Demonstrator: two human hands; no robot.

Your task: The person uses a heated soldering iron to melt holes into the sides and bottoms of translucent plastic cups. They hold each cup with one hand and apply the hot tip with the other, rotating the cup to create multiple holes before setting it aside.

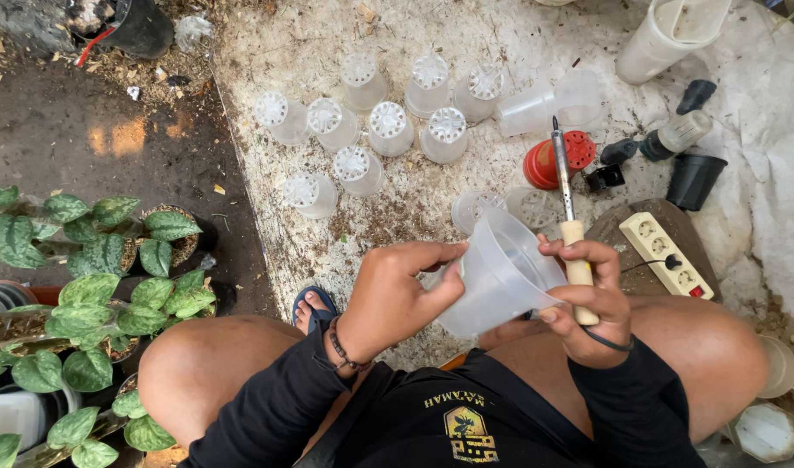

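You are sitting low over a dusty sheet point(327, 35) spread on the ground, and you are holding a clear plastic cup point(499, 276) tilted between your knees. Your left hand point(395, 290) is closing its grip around the cup's base side, thumb and fingertips pressing the wall. Your right hand point(592, 299) is clamping its grip on the wooden handle of a soldering iron point(567, 195), whose metal shaft is pointing away from you, past the cup's rim; its fingers are also steadying the rim.

Judging by how things are lying, a good share of the work is looking finished: about 10 clear pots point(388, 126) are standing upside down toward the far edge of the sheet, their bottoms showing rings of slots or holes. 2 more clear cups point(548, 104) are lying on their sides near the far right, and whether they are perforated you cannot tell from here. Whether the cup in your hands has holes yet is also hidden.

A power strip point(665, 251) is resting on a board beside your right knee. A red pot point(557, 160) and small black pots point(693, 178) are sitting beyond it, and leafy potted plants point(85, 286) are crowding your left side.
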